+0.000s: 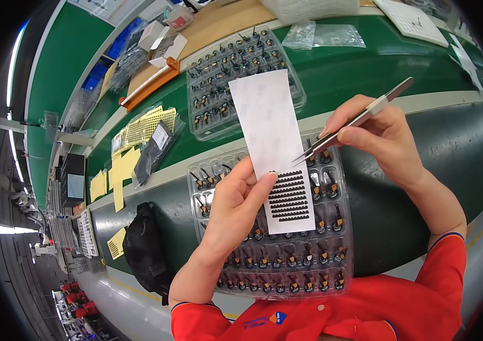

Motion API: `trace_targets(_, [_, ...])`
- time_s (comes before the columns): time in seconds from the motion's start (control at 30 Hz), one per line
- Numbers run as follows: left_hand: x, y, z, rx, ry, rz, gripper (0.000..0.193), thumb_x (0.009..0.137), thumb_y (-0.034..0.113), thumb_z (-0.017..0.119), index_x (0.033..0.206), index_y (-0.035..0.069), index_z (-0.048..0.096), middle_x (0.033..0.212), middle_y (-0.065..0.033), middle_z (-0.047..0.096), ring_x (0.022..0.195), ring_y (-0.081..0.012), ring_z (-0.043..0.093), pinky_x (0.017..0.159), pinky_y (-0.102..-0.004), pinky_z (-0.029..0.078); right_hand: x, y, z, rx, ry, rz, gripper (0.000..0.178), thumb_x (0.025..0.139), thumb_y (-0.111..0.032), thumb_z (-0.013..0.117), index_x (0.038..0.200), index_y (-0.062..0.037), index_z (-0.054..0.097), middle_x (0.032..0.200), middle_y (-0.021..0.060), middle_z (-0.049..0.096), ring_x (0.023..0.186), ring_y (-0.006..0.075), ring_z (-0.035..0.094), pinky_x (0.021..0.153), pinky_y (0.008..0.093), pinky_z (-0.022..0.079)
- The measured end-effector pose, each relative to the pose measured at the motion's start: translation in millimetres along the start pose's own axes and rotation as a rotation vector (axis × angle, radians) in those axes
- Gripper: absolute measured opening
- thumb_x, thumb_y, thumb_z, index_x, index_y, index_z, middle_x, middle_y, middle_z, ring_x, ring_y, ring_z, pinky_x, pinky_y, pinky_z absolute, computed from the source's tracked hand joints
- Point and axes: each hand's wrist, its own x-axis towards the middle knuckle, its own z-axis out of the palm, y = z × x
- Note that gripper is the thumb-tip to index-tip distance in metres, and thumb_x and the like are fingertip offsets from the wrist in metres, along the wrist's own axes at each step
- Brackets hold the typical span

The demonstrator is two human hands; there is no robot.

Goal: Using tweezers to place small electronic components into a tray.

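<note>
My left hand (235, 206) pinches a white backing sheet (270, 119) along its left edge, thumb on top. Rows of small black toothed strips (288, 196) stick to the sheet's lower part; its upper part is bare. In my right hand (379, 133) is a pair of metal tweezers (361, 116), tips pointing down-left, close above the sheet by the topmost strips. Whether the tips touch it I cannot tell. Beneath the sheet lies a clear plastic tray (273, 287) with many small black parts with orange bits in its pockets; the sheet hides its middle.
A second filled clear tray (207, 133) stands farther back on the green bench. Yellow sheets (121, 175), a dark bag (153, 149) and a black cloth item (143, 241) lie at left. Clear plastic bags (338, 36) and a white board (412, 23) are at the back.
</note>
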Motion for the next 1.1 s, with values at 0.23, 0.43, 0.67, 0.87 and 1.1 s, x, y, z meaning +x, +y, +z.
trace_targets(0.23, [-1, 2, -1, -0.006, -0.005, -0.001, 0.034, 0.090, -0.001, 0.050, 0.123, -0.005, 0.044, 0.109, -0.0092, 0.061, 0.099, -0.0113, 0.058, 0.083, -0.0243, 0.048, -2, -3, -1, 0.015, -0.027, 0.073, 0.011, 0.086, -0.007, 0.058, 0.093, 0.0023, 0.058, 0.090, 0.0101, 0.061, 0.085, 0.0171, 0.061, 0.080, 0.0293, 0.048])
trace_targets(0.43, [0, -2, 3, 0.031, 0.029, 0.072, 0.041, 0.085, -0.005, 0.056, 0.123, -0.004, 0.043, 0.111, -0.0105, 0.059, 0.099, -0.0131, 0.059, 0.085, -0.0257, 0.049, -3, -2, 2, -0.002, -0.053, 0.065, 0.011, 0.086, -0.007, 0.058, 0.093, 0.0024, 0.058, 0.090, 0.0101, 0.061, 0.086, 0.0176, 0.061, 0.080, 0.0296, 0.048])
trace_targets(0.67, [1, -4, 4, 0.020, 0.014, 0.024, 0.041, 0.087, -0.004, 0.053, 0.125, -0.004, 0.040, 0.113, -0.0109, 0.058, 0.101, -0.0132, 0.058, 0.086, -0.0257, 0.047, -7, -2, 6, -0.035, -0.028, -0.047, 0.012, 0.083, -0.001, 0.060, 0.094, 0.0032, 0.060, 0.093, 0.0111, 0.062, 0.088, 0.0177, 0.061, 0.079, 0.0289, 0.048])
trace_targets(0.87, [-3, -3, 8, 0.018, -0.085, -0.011, 0.038, 0.091, -0.002, 0.043, 0.128, -0.004, 0.035, 0.113, -0.0108, 0.057, 0.102, -0.0112, 0.055, 0.085, -0.0246, 0.045, -10, -3, 11, -0.209, -0.082, -0.129, 0.013, 0.080, 0.002, 0.062, 0.093, 0.0029, 0.062, 0.093, 0.0109, 0.064, 0.087, 0.0170, 0.061, 0.078, 0.0279, 0.047])
trace_targets(1.1, [-4, -8, 5, 0.073, -0.098, 0.022, 0.035, 0.093, 0.001, 0.039, 0.128, -0.003, 0.036, 0.112, -0.0104, 0.058, 0.099, -0.0102, 0.055, 0.082, -0.0239, 0.045, -11, -3, 14, -0.253, -0.085, -0.121, 0.012, 0.079, 0.002, 0.062, 0.091, 0.0018, 0.063, 0.090, 0.0095, 0.065, 0.085, 0.0162, 0.061, 0.075, 0.0273, 0.048])
